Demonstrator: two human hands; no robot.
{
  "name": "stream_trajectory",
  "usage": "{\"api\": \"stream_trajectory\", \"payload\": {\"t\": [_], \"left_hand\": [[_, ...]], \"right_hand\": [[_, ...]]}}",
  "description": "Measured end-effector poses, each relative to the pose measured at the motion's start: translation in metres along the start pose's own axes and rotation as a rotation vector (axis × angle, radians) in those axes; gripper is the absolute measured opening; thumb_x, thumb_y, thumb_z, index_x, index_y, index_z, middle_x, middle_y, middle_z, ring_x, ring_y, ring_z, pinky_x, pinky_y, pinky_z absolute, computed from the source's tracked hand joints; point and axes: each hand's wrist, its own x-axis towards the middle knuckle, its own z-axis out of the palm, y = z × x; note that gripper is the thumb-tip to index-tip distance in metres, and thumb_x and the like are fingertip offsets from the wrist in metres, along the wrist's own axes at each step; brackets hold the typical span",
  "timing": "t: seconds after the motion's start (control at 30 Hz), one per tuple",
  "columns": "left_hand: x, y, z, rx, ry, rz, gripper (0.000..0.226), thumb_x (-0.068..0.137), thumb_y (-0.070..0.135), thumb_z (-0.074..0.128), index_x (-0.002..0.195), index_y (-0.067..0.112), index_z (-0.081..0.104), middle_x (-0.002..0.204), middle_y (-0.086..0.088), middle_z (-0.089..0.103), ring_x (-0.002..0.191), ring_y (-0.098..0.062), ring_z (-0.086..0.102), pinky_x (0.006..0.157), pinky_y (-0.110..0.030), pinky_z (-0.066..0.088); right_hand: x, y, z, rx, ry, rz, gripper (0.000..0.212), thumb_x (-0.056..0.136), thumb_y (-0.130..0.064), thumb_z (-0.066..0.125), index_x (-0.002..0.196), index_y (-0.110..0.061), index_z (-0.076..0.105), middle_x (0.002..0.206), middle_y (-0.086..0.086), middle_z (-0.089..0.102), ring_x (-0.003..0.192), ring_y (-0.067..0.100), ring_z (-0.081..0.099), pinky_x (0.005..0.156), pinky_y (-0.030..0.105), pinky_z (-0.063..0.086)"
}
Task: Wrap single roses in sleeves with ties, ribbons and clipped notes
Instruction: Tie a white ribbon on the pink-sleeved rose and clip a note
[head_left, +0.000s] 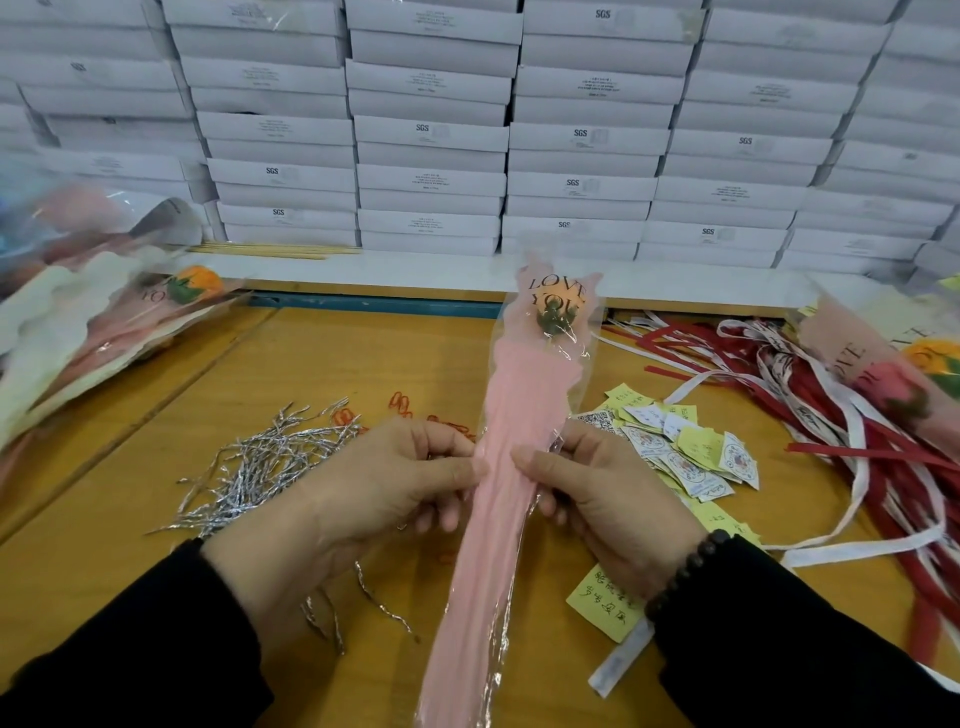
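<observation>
I have both hands pinched on the pink sleeve (511, 467) at its gathered middle: my left hand (374, 478) presses its thumb against the sleeve's left edge, my right hand (597, 493) presses its thumb on the right edge, fingers curled behind. Above the grip the sleeve widens and shows the rose (558, 309), orange with green sepals, under the printed "LOVE YOU". Below the grip the sleeve runs down between my wrists. Left of my left hand lies a heap of silver twist ties (265, 462), with red paper clips (400, 405) just beyond it. Right of my right hand sit the note cards (680, 447), and farther right the red and white ribbons (831, 410). All rest on the wooden table (337, 353).
</observation>
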Motion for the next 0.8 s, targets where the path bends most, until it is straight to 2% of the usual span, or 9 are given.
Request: {"api": "stream_trajectory", "payload": {"t": [0.17,0.3,0.43,0.6,0.73,0.8], "left_hand": [[0.0022,-0.0044,0.0058,-0.114,0.034,-0.021,0.014,0.083,0.011,0.062,0.088,-0.002,0.061,0.047,0.000,0.056,0.037,-0.007,0.046,0.036,-0.015,0.031],[0.0025,-0.0045,0.0049,-0.128,0.040,-0.010,0.018,0.068,0.019,0.066,0.076,0.004,0.062,0.043,-0.002,0.053,0.035,-0.007,0.045,0.036,-0.014,0.032],[0.0045,-0.0071,0.0038,-0.175,0.025,-0.003,0.014,0.070,0.016,0.065,0.074,0.003,0.066,0.045,-0.001,0.055,0.036,-0.006,0.047,0.035,-0.014,0.033],[0.0045,-0.0083,0.0046,-0.233,-0.023,0.016,0.014,0.070,0.012,0.062,0.060,0.010,0.072,0.047,-0.001,0.059,0.038,-0.006,0.050,0.036,-0.014,0.035],[0.0060,-0.0083,0.0051,-0.271,0.023,-0.001,0.003,0.063,0.010,0.067,0.063,0.007,0.067,0.047,-0.004,0.056,0.038,-0.007,0.049,0.034,-0.014,0.035],[0.0065,-0.0084,0.0051,-0.288,0.051,-0.005,0.008,0.060,0.008,0.069,0.065,0.006,0.063,0.045,-0.005,0.055,0.036,-0.008,0.049,0.033,-0.015,0.034]], "right_hand": [[0.0001,0.0011,0.0000,-0.011,-0.005,-0.010,0.010,0.084,-0.006,0.063,0.079,-0.014,0.063,0.049,-0.003,0.054,0.041,0.005,0.044,0.040,0.014,0.035],[-0.0006,0.0013,0.0011,-0.009,-0.029,-0.010,0.005,0.085,-0.005,0.062,0.084,-0.010,0.062,0.051,-0.003,0.056,0.040,0.004,0.044,0.039,0.013,0.035],[-0.0009,0.0009,0.0005,-0.003,-0.044,-0.019,0.004,0.084,-0.006,0.062,0.088,-0.007,0.062,0.053,0.000,0.054,0.041,0.005,0.045,0.040,0.013,0.035],[-0.0010,0.0005,0.0007,0.017,-0.077,-0.016,0.013,0.085,-0.005,0.061,0.097,-0.002,0.061,0.059,0.004,0.055,0.042,0.004,0.046,0.040,0.013,0.036],[-0.0003,0.0019,0.0009,0.024,-0.073,-0.020,0.016,0.084,-0.004,0.061,0.099,0.001,0.061,0.058,0.004,0.056,0.042,0.005,0.046,0.040,0.013,0.036],[-0.0004,0.0023,0.0014,0.016,-0.071,-0.023,0.013,0.084,-0.004,0.061,0.096,0.000,0.062,0.057,0.004,0.056,0.041,0.005,0.046,0.040,0.013,0.036]]}}
